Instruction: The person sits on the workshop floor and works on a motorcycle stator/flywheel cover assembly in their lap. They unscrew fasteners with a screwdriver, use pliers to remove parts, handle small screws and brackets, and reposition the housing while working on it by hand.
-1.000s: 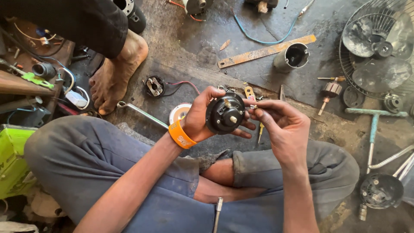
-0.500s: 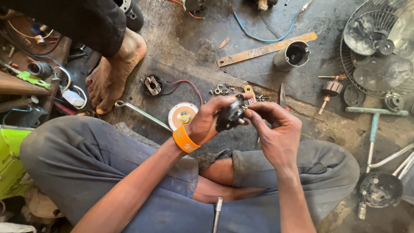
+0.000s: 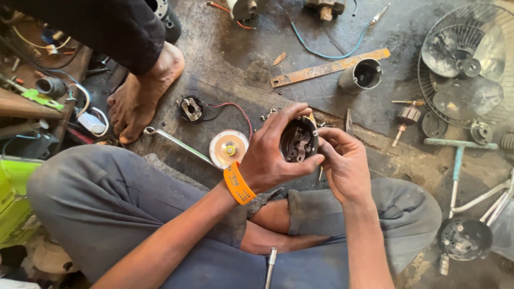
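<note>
L hand (image 3: pixel 267 160) grip: holds motor housing (image 3: pixel 298 140), parts inside | R hand (image 3: pixel 345 166) grip: steadies housing rim

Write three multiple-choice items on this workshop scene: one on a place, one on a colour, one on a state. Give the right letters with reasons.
1. Where does the spanner lie?
A. on the floor left of the round disc
B. inside the fan guard
C. on the person's knee

2. What colour is the wristband?
A. blue
B. orange
C. white

3. How is the motor housing held?
A. resting on the floor
B. by the right hand alone
C. raised, between both hands

Answers:
1 A, it lies on the dark floor beside the disc.
2 B, it shows orange on the left wrist.
3 C, the left hand wraps it and the right hand touches its edge.
</note>
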{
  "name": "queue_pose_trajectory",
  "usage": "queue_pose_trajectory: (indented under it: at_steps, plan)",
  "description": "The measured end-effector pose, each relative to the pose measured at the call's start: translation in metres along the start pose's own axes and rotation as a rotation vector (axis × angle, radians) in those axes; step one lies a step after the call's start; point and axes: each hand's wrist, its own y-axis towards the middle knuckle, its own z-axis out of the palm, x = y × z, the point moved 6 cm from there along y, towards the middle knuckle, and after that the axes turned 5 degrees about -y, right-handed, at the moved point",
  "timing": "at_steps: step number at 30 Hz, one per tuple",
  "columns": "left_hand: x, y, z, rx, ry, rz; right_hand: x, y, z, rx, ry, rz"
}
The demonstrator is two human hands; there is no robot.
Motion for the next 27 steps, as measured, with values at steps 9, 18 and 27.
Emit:
queue_pose_trajectory:
  at_steps: [9,18,27]
  plan:
    - [-0.007,0.000,-0.008,-0.059,0.010,0.028,-0.003,0.004,0.005,0.057,0.115,-0.014]
    - [0.030,-0.005,0.006,0.005,-0.484,-0.297,0.013,-0.001,0.010,-0.089,-0.217,-0.186]
    - [0.055,-0.008,0.025,0.032,-0.784,-0.302,0.016,-0.007,0.021,-0.187,-0.279,-0.256]
